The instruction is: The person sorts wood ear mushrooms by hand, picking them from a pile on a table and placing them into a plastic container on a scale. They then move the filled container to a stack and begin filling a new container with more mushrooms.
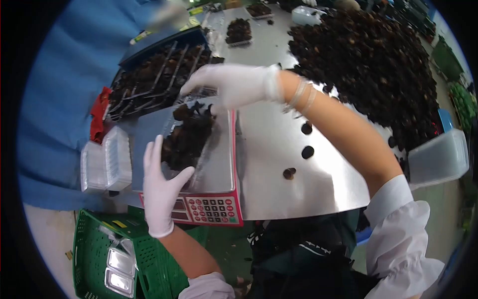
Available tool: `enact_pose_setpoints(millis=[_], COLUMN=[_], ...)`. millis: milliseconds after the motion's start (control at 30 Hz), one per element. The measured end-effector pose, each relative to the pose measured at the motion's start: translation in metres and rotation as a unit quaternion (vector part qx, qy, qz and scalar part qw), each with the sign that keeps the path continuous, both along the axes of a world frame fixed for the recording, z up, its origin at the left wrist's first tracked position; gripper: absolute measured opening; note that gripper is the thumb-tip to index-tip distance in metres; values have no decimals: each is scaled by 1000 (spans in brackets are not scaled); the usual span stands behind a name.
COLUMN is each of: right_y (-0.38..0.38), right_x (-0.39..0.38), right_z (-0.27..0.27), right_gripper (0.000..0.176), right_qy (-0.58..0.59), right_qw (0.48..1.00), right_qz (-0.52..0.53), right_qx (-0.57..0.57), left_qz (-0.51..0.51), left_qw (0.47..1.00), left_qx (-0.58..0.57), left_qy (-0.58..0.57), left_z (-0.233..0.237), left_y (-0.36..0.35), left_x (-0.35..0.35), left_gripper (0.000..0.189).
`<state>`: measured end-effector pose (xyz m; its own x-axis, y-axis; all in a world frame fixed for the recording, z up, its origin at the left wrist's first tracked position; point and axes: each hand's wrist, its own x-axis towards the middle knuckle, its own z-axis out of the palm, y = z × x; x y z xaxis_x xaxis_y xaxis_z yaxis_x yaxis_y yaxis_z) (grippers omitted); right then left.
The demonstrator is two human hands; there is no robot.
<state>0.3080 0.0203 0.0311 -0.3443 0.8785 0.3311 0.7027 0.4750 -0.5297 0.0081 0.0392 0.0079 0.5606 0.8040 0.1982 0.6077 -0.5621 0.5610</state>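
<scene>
A clear tray of dark, mushroom-like pieces [186, 139] rests on the metal plate of a red-edged scale [219, 164]. My left hand [162, 187], in a white glove, is at the near left side of this tray, thumb and fingers spread apart. Over the tray's far end is my right hand [229, 87], also gloved and blurred by motion. Its fingers curve down toward the dark pieces, and whether they hold any cannot be made out. The scale's keypad [211, 210] faces me below the plate.
Filled trays [174, 67] stand behind the scale under bars. Stacked empty clear trays [117, 159] are at left. A large dark heap [368, 65] covers the back right, near a clear tub [438, 158]. A green crate [144, 259] sits below. Another person's gloved hand [169, 16] shows at the top.
</scene>
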Motion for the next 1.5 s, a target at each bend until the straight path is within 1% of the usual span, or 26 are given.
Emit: enact_pose_setpoints(millis=[33, 100, 133, 167, 233, 300, 400, 467, 533, 600, 633, 700, 767, 800, 900, 967, 1033, 1100, 1133, 1167, 1267, 1300, 1333, 1367, 1433, 1500], right_y=[-21, -66, -84, -101, -142, -186, -219, -241, -248, -239, -225, -196, -159, -140, -69, -26, -22, -40, -58, -73, -125, -142, -157, -171, -194, -209], right_x=[13, 38, 54, 70, 81, 56, 27, 9, 8, 8, 5, -7, -19, -30, -50, -53, -55, -56, -54, -48, -44, -46, -44, -38, -27, -6], right_z=[-3, -15, -34, -63, -116, -126, -124, -132, -138, -135, -121, -89, -72, -55, -46, -54, -53, -69, -74, -87, -158, -178, -190, -191, -190, -187], right_gripper=[55, 43, 44, 45, 44, 52, 39, 28, 25, 21, 21, 23, 22, 22, 26, 35, 41, 42, 41, 41, 45, 50, 56, 56, 72, 75], right_qy=[47, 146, 133, 120, -38, -196, 10, -10, 0, 87, 88, 155, 138, 109, 172, 179, 217, 228, 265, 274, 266, 145, 26, 22, -57, -57], right_qw=[997, 972, 965, 956, 948, 944, 954, 949, 952, 946, 951, 941, 966, 975, 971, 967, 962, 945, 935, 932, 895, 896, 882, 870, 846, 812], right_qz=[-35, -148, -180, -209, -264, -262, -252, -288, -277, -281, -267, -269, -211, -192, -120, -98, -98, -164, -183, -207, -342, -412, -469, -491, -529, -574], right_qx=[41, -113, -139, -165, -172, -42, -159, -128, -126, -134, -126, -138, -60, -8, 115, 150, 132, 166, 145, 113, 104, 78, 43, 37, -37, -91], left_qz=[12, 48, 79, 85, -23, -162, -170, -149, -166, -189, -177, -245, -191, -136, 29, 116, 113, 120, 119, 111, 44, -33, -109, -164, -288, -332], left_qw=[1000, 998, 991, 976, 973, 972, 974, 987, 983, 970, 974, 942, 959, 970, 956, 975, 986, 985, 980, 974, 930, 933, 946, 958, 941, 927], left_qx=[-5, 42, 107, 169, 154, -7, -62, -2, -32, -98, -86, -154, -75, 14, 220, 117, 103, 90, 130, 167, 219, 171, 103, 42, 1, -40], left_qy=[-16, -26, -30, -108, -172, -171, -133, -63, -76, -114, -114, -167, -197, -201, -193, -152, -68, -81, -91, -104, -290, -314, -289, -231, -178, -167], left_z=[4, 3, -1, -12, -47, -66, -107, -133, -149, -143, -131, -100, -56, -42, -20, -9, -12, -19, -19, -24, -62, -76, -84, -88, -95, -115], left_y=[-9, -25, -38, -50, -84, -125, -149, -149, -148, -147, -145, -144, -137, -125, -69, -44, -32, -36, -43, -51, -85, -102, -124, -141, -166, -179], left_x=[1, 4, 11, 22, 34, 69, 103, 116, 121, 118, 110, 95, 72, 61, 29, 15, 7, 4, 5, 8, 30, 42, 63, 80, 106, 119], left_gripper=[86, 78, 72, 62, 54, 43, 37, 29, 27, 20, 20, 17, 16, 21, 28, 31, 37, 40, 38, 35, 21, 21, 25, 29, 29, 28])
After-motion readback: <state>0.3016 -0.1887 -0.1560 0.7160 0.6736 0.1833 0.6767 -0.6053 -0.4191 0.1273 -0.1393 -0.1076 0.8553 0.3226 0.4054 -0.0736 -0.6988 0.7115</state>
